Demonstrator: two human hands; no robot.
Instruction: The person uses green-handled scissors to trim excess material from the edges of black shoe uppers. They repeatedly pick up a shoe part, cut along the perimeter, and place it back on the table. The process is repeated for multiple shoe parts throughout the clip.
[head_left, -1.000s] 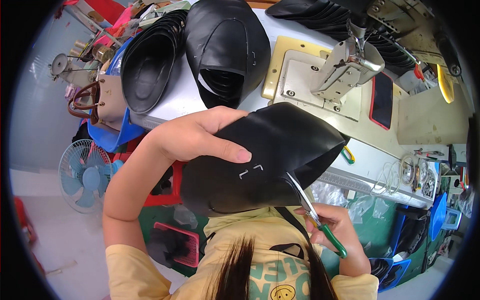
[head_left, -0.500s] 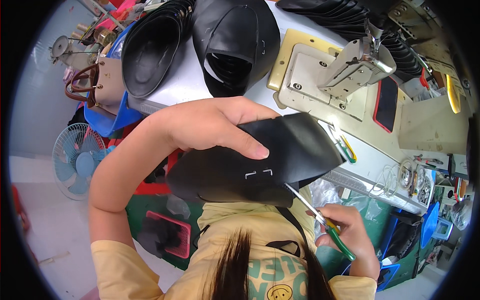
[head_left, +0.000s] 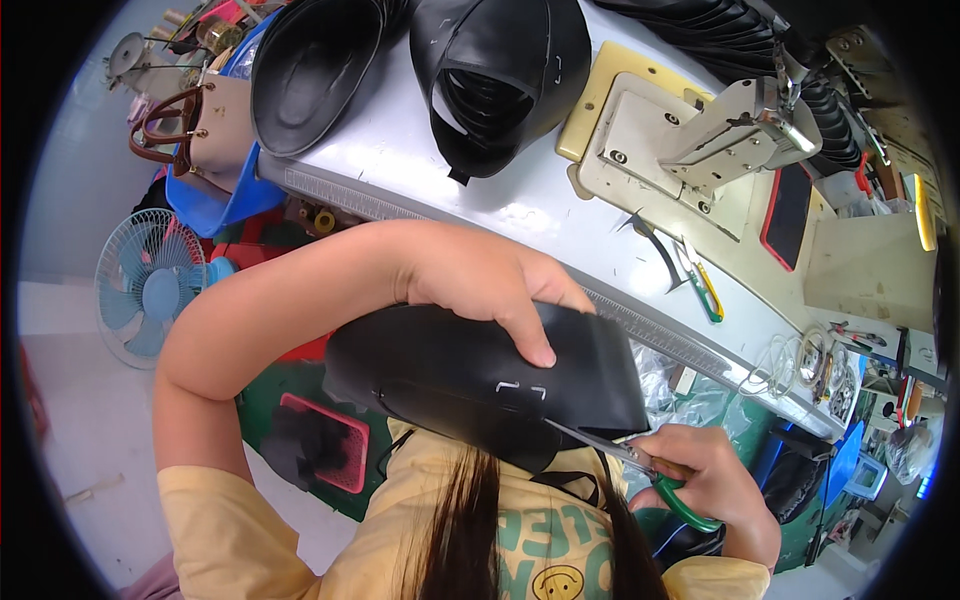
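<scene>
A black leather piece (head_left: 440, 355) is held in front of the yellow shirt (head_left: 520, 500), near of the table (head_left: 530, 225). The left hand (head_left: 478, 283) grasps its far side, thumb on top. The right hand (head_left: 712, 470) is curled around scissors (head_left: 628, 454), their blades at its near right edge. Since the earlier frame, the piece has come nearer, and a dark scrap (head_left: 658, 252) shows beside the snips (head_left: 700, 280).

White table (head_left: 540, 215) (black pieces (head_left: 500, 38) atop)

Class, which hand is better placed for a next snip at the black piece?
Probably the right hand: it holds the scissors at the black piece. The left hand is busy gripping that piece.
</scene>
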